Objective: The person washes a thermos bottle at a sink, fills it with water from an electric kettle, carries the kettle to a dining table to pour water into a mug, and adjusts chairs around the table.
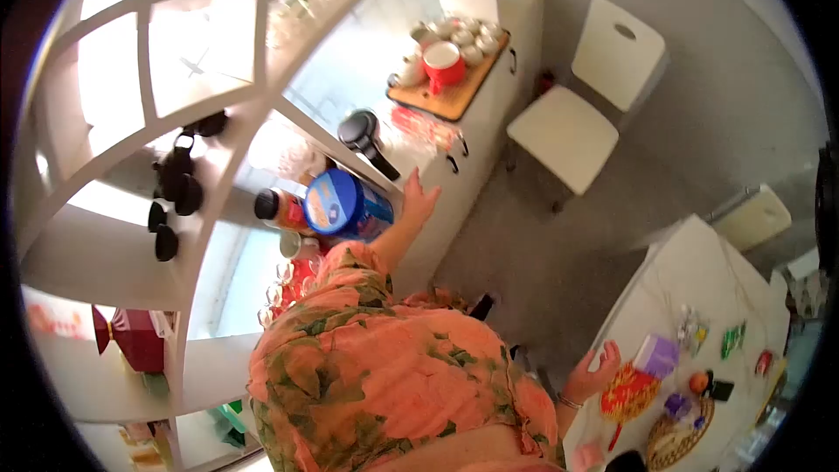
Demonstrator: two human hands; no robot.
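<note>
My left hand (420,200) reaches over the counter with its fingers apart, holding nothing. Just beyond its fingertips stands a dark lidded vessel with a black handle (377,157), perhaps a kettle. A large tub with a blue lid (334,202) is on the near side of that hand, beside a black-capped jar (278,208). On the right, my right hand (598,372) hangs at the edge of the white table (642,297), fingers loosely spread and empty. A red and yellow fan (629,392) and a purple box (657,356) lie closest to it.
Farther along the counter, a wooden board (459,103) carries a red mug (443,64) and several white cups. Beside it lies a red-and-clear package (422,127). A white chair (568,131) stands on the floor. A woven basket (680,437) sits on the table. Shelves (205,210) curve along the left.
</note>
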